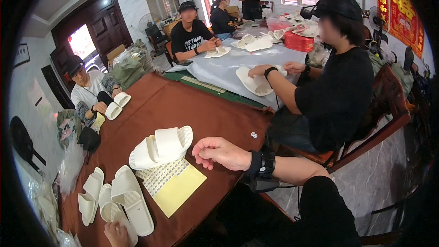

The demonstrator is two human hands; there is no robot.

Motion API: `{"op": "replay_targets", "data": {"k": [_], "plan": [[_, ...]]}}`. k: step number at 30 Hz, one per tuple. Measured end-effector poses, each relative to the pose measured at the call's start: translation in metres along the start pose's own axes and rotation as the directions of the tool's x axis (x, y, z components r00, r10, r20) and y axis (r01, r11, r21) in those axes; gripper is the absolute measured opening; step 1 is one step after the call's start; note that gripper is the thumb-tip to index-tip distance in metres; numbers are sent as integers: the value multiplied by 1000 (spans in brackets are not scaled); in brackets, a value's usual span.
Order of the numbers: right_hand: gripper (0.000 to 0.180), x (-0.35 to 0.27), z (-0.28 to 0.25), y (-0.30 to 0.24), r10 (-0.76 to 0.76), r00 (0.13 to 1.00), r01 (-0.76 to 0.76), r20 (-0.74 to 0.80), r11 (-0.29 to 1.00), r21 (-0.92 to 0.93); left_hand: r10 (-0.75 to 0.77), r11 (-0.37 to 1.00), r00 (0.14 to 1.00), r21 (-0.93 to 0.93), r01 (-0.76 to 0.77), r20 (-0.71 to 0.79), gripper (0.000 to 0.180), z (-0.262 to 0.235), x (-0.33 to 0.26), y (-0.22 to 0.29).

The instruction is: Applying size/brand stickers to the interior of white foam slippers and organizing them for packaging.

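Note:
My left hand (117,235), partly cut off by the lower edge, has its fingers curled at the end of a white slipper (111,211). Against that slipper lies another white slipper (140,208), and farther left a pair of white slippers (90,194) leans together. Above the brown tabletop, my right hand (223,153) has bent fingers with thumb and forefinger drawn together; whatever they may hold is too small to make out. Just left of it, a pair of white slippers (168,144) rests partly over a yellow sheet of small printed stickers (179,193).
A brown-covered table (215,114) is before me. A co-worker (340,77) at the right handles a white slipper (256,82) on the adjoining table. Another person (89,87) sits far left beside white slippers (117,105). A round sticker (254,135) lies near the right edge.

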State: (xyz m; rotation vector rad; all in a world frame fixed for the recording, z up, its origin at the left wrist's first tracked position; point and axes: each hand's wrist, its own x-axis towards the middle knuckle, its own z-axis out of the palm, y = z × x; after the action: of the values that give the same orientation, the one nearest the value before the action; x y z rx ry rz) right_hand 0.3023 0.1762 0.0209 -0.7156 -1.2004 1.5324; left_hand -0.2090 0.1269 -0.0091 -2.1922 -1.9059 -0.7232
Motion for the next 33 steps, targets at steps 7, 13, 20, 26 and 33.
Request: {"op": "replay_targets", "data": {"k": [7,13,20,26,33], "plan": [[13,7,6,11,-3,999,4,33,1000,-8,55,998,997,15,-55,-49,25,-7,-3,17],[12,9,11,11,4,1000,-4,18,1000,9,35,997,999,-77,-32,31,25,-9,-16,23],[14,4,10,10,-28,999,30,21,992,-126,-150,928,988,-341,154,36,18,6,-38,37],[15,4,5,9,30,999,-31,-18,999,-42,-189,921,978,-363,143,-94,15,3,-46,60],[15,11,14,21,38,999,-38,-7,998,-47,-234,897,960,-415,153,-152,12,-1,-45,71]]}}
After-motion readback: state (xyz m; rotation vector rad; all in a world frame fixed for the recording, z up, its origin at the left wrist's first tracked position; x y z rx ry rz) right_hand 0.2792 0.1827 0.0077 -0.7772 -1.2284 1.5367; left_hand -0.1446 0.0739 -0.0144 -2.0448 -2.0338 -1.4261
